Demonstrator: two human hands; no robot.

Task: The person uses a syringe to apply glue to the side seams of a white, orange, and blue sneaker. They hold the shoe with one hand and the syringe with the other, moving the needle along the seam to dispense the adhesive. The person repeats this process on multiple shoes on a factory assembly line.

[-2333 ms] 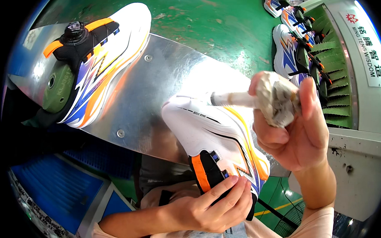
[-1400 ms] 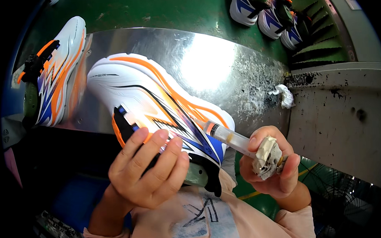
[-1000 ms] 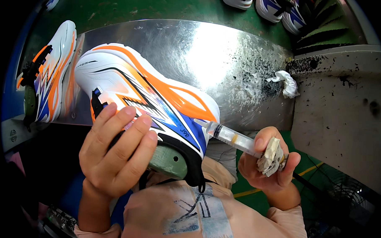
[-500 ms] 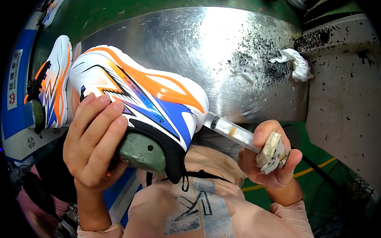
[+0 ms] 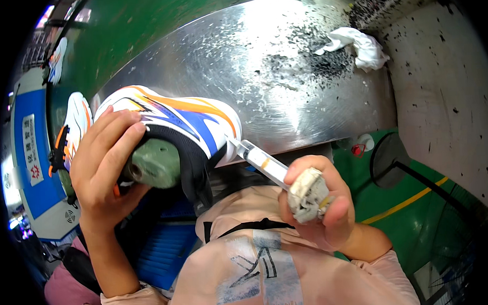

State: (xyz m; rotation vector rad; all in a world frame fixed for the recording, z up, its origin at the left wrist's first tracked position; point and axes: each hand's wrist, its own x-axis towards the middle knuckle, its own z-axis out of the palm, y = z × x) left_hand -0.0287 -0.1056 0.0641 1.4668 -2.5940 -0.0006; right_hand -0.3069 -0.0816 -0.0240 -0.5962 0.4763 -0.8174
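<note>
At four o'clock, the right hand (image 5: pixel 335 211) grips a syringe (image 5: pixel 266 163), tip at the heel of the running shoe (image 5: pixel 194 122), ten o'clock, clasped by the left hand (image 5: pixel 102 163); gentle, even plunger pressure should suit.

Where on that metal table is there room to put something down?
The widest open patch of the metal table lies between the held shoe and the dark specks near the crumpled white wad. Another lies between that wad and the near edge. Crowded: leftward, around the left hand and second shoe; and beside the syringe.
</note>
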